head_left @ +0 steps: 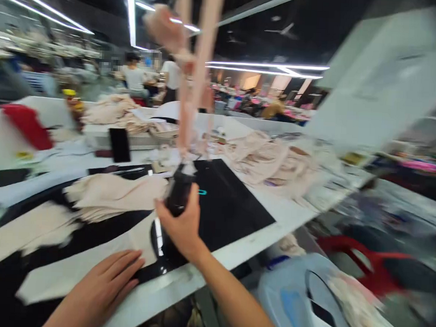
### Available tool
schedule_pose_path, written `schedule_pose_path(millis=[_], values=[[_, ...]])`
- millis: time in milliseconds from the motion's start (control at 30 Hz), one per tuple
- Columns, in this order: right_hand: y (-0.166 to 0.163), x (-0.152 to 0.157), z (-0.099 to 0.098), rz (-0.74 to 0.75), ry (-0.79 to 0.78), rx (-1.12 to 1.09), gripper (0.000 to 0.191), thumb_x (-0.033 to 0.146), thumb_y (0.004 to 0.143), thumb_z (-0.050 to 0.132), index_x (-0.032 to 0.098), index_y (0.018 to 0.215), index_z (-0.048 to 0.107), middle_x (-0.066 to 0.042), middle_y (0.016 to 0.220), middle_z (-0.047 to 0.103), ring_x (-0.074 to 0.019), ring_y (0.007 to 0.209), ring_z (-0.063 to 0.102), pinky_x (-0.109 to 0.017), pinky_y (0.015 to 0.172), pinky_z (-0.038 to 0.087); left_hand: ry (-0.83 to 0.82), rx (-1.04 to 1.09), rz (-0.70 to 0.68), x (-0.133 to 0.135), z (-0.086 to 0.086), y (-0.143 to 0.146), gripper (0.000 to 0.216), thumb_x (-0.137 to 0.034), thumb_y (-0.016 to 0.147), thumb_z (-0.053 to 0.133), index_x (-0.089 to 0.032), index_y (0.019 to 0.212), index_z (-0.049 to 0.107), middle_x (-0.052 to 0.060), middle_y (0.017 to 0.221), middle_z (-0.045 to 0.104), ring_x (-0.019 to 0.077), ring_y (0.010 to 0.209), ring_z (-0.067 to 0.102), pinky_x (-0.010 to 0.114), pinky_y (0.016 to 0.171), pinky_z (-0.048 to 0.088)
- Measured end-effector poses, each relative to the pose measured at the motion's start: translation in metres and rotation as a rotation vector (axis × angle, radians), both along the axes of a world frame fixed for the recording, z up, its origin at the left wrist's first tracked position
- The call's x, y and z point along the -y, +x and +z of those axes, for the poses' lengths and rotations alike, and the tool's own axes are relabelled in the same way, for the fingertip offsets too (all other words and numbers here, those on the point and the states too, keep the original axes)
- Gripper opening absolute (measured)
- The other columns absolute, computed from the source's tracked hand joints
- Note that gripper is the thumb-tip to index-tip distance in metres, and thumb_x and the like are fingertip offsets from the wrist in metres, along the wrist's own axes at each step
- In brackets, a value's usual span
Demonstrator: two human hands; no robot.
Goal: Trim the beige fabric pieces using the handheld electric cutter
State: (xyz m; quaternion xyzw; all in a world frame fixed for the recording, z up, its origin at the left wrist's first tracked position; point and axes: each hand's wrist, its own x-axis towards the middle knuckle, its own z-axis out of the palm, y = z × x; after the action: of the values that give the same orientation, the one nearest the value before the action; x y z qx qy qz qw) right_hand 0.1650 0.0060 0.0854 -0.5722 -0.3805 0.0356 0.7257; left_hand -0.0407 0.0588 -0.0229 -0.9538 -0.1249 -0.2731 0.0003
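My right hand (182, 224) is closed round the upright handle of a black device (176, 200) that stands on a black mat (230, 207) on the white table. My left hand (102, 286) lies flat, fingers stretched out, on a pale fabric piece (79, 268) near the table's front edge. A stack of beige fabric pieces (111, 195) lies just left of the device. Long beige straps (203, 47) hang down from above onto the device's top. The picture is smeared by motion.
More beige garments (272, 158) are heaped on the table at the right and at the back (114, 110). A black phone (119, 144) stands upright behind the stack. A light blue plastic chair (299, 297) and a red one (365, 266) stand right of the table. Other people work far behind.
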Motion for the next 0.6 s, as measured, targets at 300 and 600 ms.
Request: schedule_pose_path(millis=[300,600], values=[[0.02,0.018,-0.025,0.431,0.15,-0.26,0.067,0.015,0.083,0.081,0.032,0.139,0.05,0.006,0.083,0.068,-0.0115,0.059,0.064,-0.028,0.059,0.058,-0.117,-0.086,0.049,0.024,0.026,0.011,0.027,-0.026,0.113,0.042,-0.014,0.12,0.066,0.009,0.117,0.074,0.0232,0.113,0.069,0.038,0.103,0.057],[0.011,0.02,-0.033,0.524,0.183,-0.282,0.063,0.015,0.085,0.081,0.033,0.138,0.053,0.005,0.085,0.068,-0.0124,0.063,0.065,-0.029,0.059,0.059,-0.177,-0.172,0.029,0.026,0.019,0.039,0.013,-0.024,0.097,0.075,-0.015,0.099,0.066,0.005,0.097,0.071,0.0224,0.092,0.068,0.035,0.088,0.058]])
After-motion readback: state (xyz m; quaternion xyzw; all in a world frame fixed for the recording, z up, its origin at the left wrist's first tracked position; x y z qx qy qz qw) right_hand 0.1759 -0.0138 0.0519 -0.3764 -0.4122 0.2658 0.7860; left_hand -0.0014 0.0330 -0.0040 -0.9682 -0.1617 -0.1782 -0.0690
